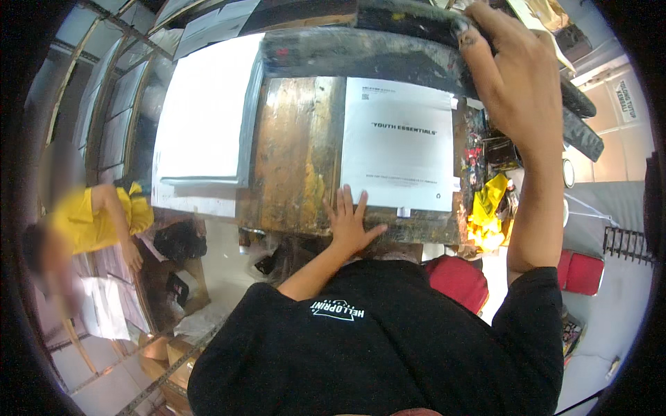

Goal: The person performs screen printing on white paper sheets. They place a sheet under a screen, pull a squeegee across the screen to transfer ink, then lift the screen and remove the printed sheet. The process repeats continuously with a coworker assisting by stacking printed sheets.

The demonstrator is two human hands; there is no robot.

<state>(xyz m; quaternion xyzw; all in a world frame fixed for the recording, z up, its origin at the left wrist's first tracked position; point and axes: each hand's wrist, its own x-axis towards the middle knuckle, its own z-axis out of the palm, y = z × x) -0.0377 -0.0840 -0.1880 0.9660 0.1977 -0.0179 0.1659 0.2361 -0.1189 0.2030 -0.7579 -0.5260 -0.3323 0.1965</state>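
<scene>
A white printed sheet [397,154] with a few lines of dark text lies on a worn, ink-stained wooden board [295,149]. My left hand [352,227] rests at its lower left corner, fingers spread and touching the paper's near edge. Beyond the sheet, my right hand [513,76] is raised at the far right, its fingers bent round the end of a dark, paint-smeared bar [409,22]. The fingertips are partly hidden behind it. A second dark beam [333,52], also stained, runs across the board's far side and is slightly blurred.
A thick stack of white paper [205,114] lies left of the printed sheet. A person in a yellow shirt [76,218] works at the left. Bright yellow wrapping [489,197] hangs right of the board. A red stool [581,272] stands farther right, and a red rounded seat [458,281] is near me.
</scene>
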